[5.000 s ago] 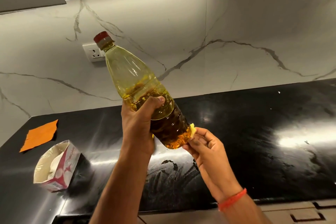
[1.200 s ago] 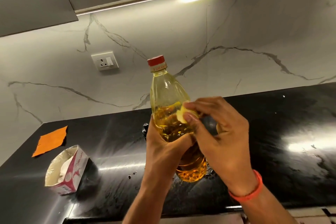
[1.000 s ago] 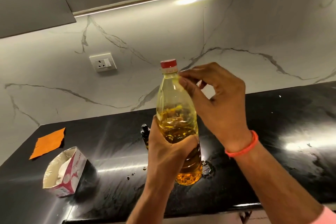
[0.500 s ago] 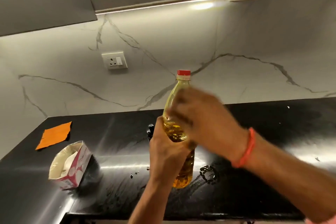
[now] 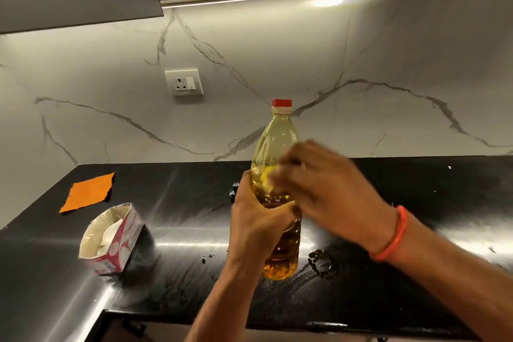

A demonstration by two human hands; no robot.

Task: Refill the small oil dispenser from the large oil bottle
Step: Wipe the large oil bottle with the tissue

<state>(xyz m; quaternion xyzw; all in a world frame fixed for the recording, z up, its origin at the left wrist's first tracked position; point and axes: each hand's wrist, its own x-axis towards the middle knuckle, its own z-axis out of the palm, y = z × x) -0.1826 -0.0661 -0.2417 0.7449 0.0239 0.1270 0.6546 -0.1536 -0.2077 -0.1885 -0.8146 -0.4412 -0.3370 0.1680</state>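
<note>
Fingers [image 5: 280, 207] of the left hand [image 5: 258, 228] are wrapped round the middle of the bottle [image 5: 279, 147], which is gripped firmly from its left side. The right hand [image 5: 324, 189] is blurred; it is laid against the bottle's right front, and something small and pale yellow [image 5: 266, 175] is seen at its fingertips against the plastic. Whether that hand's fingers are pinching it or only pressing on the bottle cannot be told. An orange band [image 5: 392, 236] is worn on the right wrist.

The bottle is clear plastic and is filled with yellow oil, darker amber towards the base. It is sealed by a red cap [image 5: 281, 103]. It is held upright, long axis vertical, cap pointing up, with its base at or just above the black counter [image 5: 416, 197], near the front edge at centre.

A dark object [image 5: 234, 193] is partly hidden just behind the left hand; what it is cannot be told. A wet ring mark [image 5: 320, 259] is seen on the counter just right of the bottle's base.

To the left, an opened carton [image 5: 111, 241], white and pink, is lying with its mouth up, and white contents are seen inside. Beyond it, an orange cloth [image 5: 88, 196] is laid flat. A socket [image 5: 183, 82] is set in the marble wall [image 5: 388, 119] behind.
</note>
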